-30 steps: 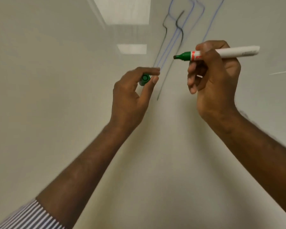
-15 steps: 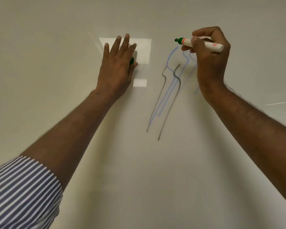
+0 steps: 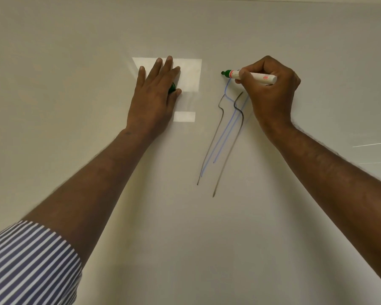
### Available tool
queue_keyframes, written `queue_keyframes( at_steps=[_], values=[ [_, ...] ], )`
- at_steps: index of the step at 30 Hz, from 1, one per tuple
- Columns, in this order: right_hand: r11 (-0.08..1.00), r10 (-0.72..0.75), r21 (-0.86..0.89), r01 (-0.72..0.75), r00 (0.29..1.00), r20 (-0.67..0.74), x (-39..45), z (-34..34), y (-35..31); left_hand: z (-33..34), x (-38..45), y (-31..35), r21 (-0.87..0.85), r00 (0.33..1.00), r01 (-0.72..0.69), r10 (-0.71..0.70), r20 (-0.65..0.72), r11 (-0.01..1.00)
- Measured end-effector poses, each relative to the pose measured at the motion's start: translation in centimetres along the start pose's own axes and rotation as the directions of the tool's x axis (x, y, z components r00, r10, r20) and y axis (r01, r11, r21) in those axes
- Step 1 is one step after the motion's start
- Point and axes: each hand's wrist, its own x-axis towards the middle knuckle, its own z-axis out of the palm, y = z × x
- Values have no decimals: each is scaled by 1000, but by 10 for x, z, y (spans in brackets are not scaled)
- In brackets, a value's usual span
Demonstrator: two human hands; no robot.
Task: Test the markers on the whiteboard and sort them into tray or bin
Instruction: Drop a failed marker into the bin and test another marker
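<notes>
While the striped sleeve (image 3: 29, 260) filled the lower left corner, the left hand (image 3: 154, 95) lay flat against the whiteboard (image 3: 75, 84), its fingers (image 3: 163, 67) straight and a little spread over a bright reflection of a ceiling light (image 3: 191, 71). Under this hand, between the thumb and the palm, a green cap (image 3: 172, 88) was partly visible; it seemed to be pressed there, not gripped by curled fingers. To the right of it, several earlier test lines (image 3: 224, 133), dark and blue, ran down the board. Above their upper ends was the green marker (image 3: 249, 75), held in the right hand (image 3: 271, 93), whose fingers were curled tightly around the white barrel near the front. The long axis of the marker lay almost horizontal, with the green tip pointing left, toward the left hand, and the back end pointing right. The tip was at the board or just beside it; I cannot tell if it touched. I judged that the stroke had to start from this tip and go downward, near the old lines, so the right hand was clearly the one to move. No green line was seen yet. No tray or bin was in view.
</notes>
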Motion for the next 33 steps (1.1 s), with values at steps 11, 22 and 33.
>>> queue_keyframes(
  at_steps=[11, 22, 33],
  values=[
    [986, -157, -45, 163, 981, 116, -58, -16, -3, -1, -1, 1, 9, 1000, 5, -5, 5, 1000],
    [972, -236, 94, 217, 919, 315, -148, -22, -14, -1, -2, 1, 11, 1000, 13, -13, 3, 1000],
    [903, -426, 134, 408, 811, 401, -152, -23, -29, -2, -3, 1, -7, 1000, 12, -12, -2, 1000]
  ],
)
